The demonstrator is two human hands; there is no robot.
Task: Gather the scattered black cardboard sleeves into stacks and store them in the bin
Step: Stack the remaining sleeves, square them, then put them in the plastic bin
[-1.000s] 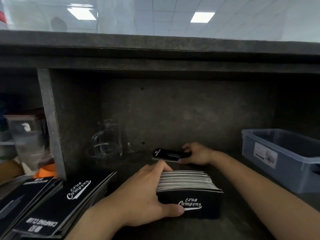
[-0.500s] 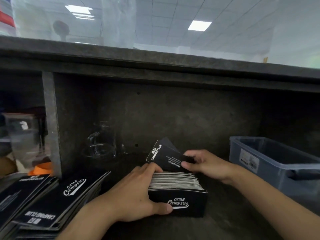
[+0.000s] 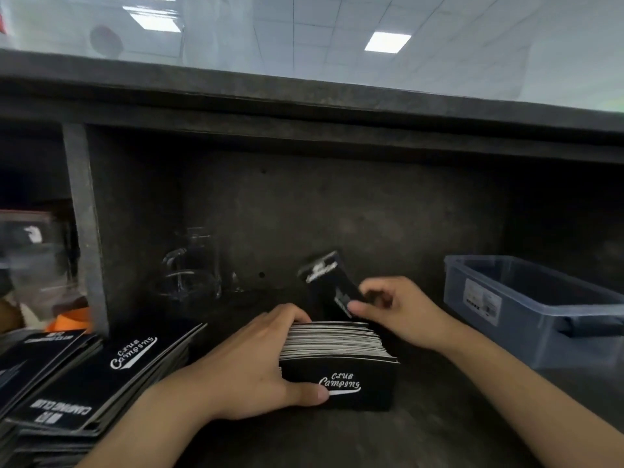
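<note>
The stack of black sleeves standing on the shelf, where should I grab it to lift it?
Squeeze the stack across its front logo face and back face, coming from above. It is many loose sleeves on edge, so pressing the flat faces together keeps them bunched.

Stack point(image 3: 337, 366): middle of the shelf point(image 3: 422, 434), left hand point(image 3: 250, 366) round its left side.
Single sleeve point(image 3: 329, 285): behind the stack, in the right hand point(image 3: 401, 312).
Bin point(image 3: 499, 309): right, apart from the stack.
Loose sleeves point(image 3: 84, 383): front left.
Glass jug point(image 3: 192, 265): behind them.
</note>
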